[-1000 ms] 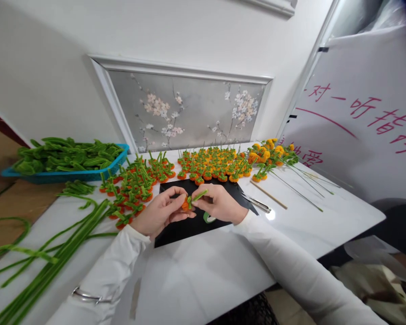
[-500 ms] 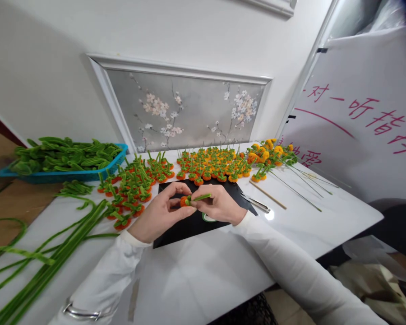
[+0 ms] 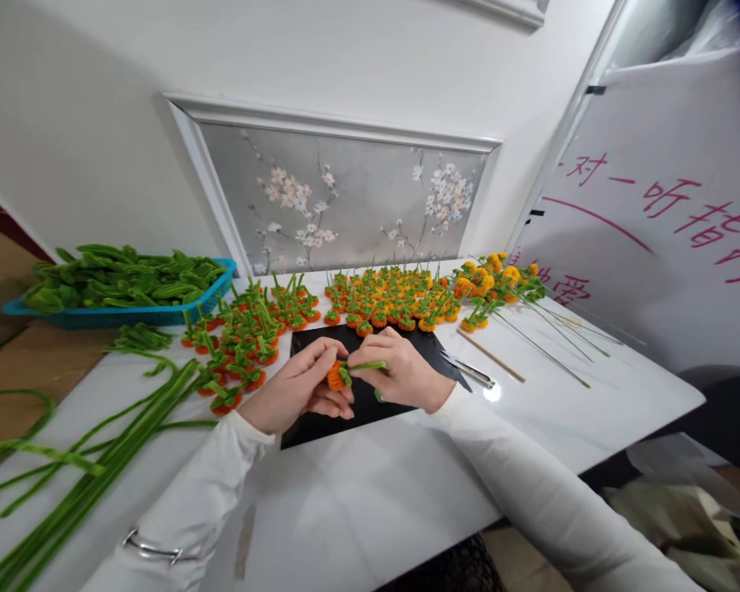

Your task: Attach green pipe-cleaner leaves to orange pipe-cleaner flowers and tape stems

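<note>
1. In the head view, our left hand [image 3: 302, 382] is closed lightly around a small orange fuzzy piece [image 3: 336, 376], held above the black mat [image 3: 321, 426] on the white surface [image 3: 358, 501].
2. Our right hand [image 3: 407, 374] pinches the green stem [image 3: 370, 364] that juts sideways from the piece's green collar. Pulling or twisting too hard there could, we judge, bend the stem or work the collar loose; too slack a grip on the orange part would let it spin or drop.
3. Squeezing harder with the left fingers might flatten its soft ridges.
4. Finished-looking orange pieces [image 3: 247, 345] stand crowded beyond our left hand, stems up. A careless sweep of that wrist could topple several.
5. Metal snips [image 3: 469, 370] lie beside our right wrist, points toward the mat, near a wooden stick [image 3: 492, 356]. Drawing that arm back blindly might catch the points on our cuff or knock the stick away.
</note>
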Tool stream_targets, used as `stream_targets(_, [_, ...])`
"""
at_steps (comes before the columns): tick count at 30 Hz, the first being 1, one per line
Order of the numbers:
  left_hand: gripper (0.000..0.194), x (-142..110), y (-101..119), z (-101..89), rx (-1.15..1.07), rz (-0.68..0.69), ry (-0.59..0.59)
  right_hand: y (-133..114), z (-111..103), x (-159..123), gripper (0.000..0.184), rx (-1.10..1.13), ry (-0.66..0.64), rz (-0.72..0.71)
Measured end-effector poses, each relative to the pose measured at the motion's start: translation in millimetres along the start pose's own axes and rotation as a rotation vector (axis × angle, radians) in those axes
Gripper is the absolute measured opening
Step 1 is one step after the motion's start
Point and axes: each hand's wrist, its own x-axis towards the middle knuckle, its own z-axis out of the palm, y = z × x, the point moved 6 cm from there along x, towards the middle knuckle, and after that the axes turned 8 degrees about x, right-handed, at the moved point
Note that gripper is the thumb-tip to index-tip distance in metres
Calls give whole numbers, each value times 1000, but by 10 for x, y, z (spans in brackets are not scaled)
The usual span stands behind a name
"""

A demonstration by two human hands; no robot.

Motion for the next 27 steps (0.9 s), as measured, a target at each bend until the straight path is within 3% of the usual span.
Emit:
stream_targets(4, [24, -5, 123, -38, 197, 220, 109, 30, 2, -8, 10, 43, 19, 87])
stream_targets(7, [19, 3, 122, -25, 341, 278, 149, 46, 13, -12, 8, 38, 14, 116])
stream_targets(16, [9, -10, 79, -41, 188, 134, 123, 16, 40, -21, 4, -114, 46, 145])
stream_targets(27, [10, -36, 29, -13, 11, -24, -20, -65, 32, -5, 17, -61, -80, -76])
